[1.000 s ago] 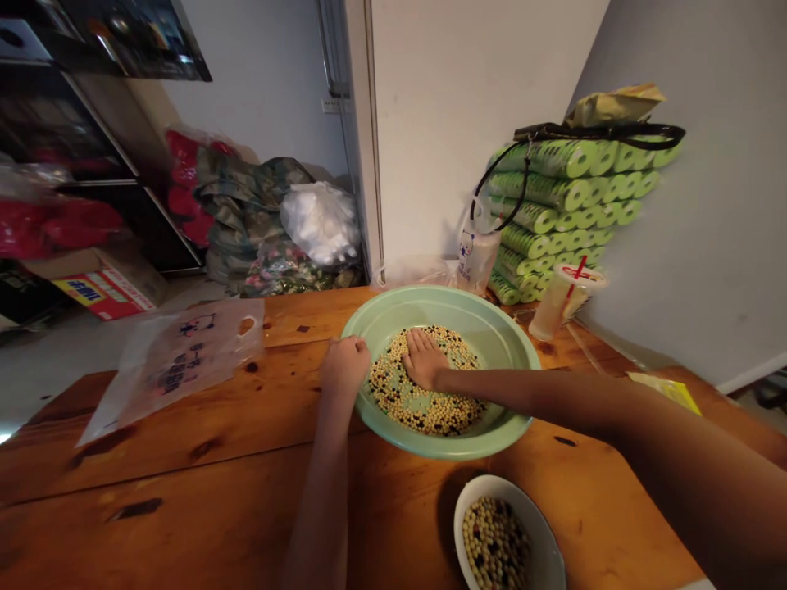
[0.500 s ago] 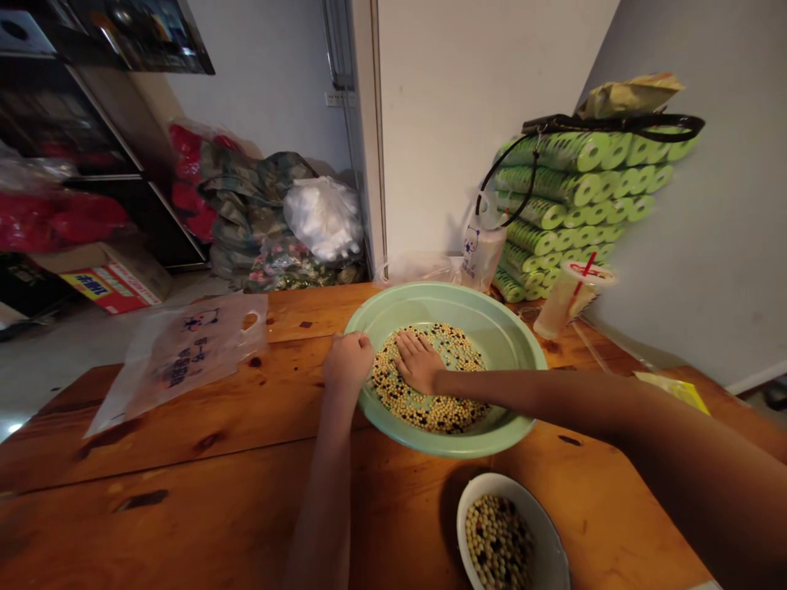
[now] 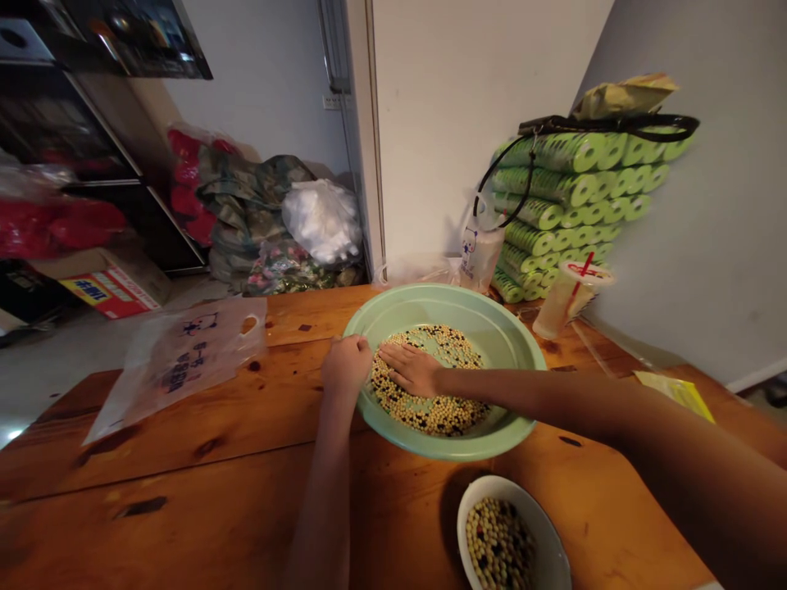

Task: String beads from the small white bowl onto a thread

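A wide pale green basin [image 3: 510, 352] stands on the wooden table. Yellow and dark beans [image 3: 452, 418] are spread over its bottom in a loose layer. My left hand [image 3: 348, 365] is closed around the basin's left rim. Inside the basin, my right hand [image 3: 415, 370] lies flat on the beans, palm down, fingers stretched out to the left and nothing gripped. Nearer to me is a white bowl [image 3: 550, 541] that also holds mixed beans; its lower edge is cut off by the frame.
On the wooden table [image 3: 246, 475] a printed plastic bag [image 3: 178, 352] lies at left. Behind the basin stands a bagged drink cup [image 3: 483, 254]; a cup with a red straw [image 3: 566, 307] is at right. Green-wrapped paper rolls [image 3: 553, 213] are stacked by the wall.
My right hand has slid slightly left over the beans, its fingers turning from up-left to more leftward. The left hand keeps its hold on the rim.
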`<state>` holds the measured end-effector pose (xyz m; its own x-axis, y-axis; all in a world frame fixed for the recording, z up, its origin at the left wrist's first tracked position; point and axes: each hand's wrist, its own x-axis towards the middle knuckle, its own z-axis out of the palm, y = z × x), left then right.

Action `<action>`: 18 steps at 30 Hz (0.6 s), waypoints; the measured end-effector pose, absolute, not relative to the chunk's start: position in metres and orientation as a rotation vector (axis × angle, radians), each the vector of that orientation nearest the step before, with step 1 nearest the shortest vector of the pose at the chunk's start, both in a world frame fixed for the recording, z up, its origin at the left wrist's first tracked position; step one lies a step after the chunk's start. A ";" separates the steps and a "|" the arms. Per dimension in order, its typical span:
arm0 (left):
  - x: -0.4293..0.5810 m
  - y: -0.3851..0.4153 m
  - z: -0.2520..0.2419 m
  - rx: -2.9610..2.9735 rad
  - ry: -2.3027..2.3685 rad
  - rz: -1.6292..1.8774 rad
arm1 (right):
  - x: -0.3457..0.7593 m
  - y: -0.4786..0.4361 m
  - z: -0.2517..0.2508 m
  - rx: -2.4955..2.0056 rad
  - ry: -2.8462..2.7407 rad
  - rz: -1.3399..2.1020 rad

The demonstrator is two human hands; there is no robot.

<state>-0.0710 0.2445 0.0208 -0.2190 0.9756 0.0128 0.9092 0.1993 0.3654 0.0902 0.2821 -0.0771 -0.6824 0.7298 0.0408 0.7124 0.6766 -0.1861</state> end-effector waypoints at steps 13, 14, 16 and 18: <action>-0.071 0.244 0.022 1.806 2.229 0.453 | 0.085 0.287 -0.093 -1.942 -2.234 0.125; -0.071 0.244 0.021 1.808 2.227 0.454 | 0.085 0.288 -0.093 -1.957 -2.218 0.122; -0.072 0.245 0.020 1.812 2.222 0.454 | 0.086 0.289 -0.093 -1.979 -2.194 0.116; -0.072 0.246 0.018 1.815 2.217 0.457 | 0.087 0.290 -0.093 -1.977 -2.190 0.113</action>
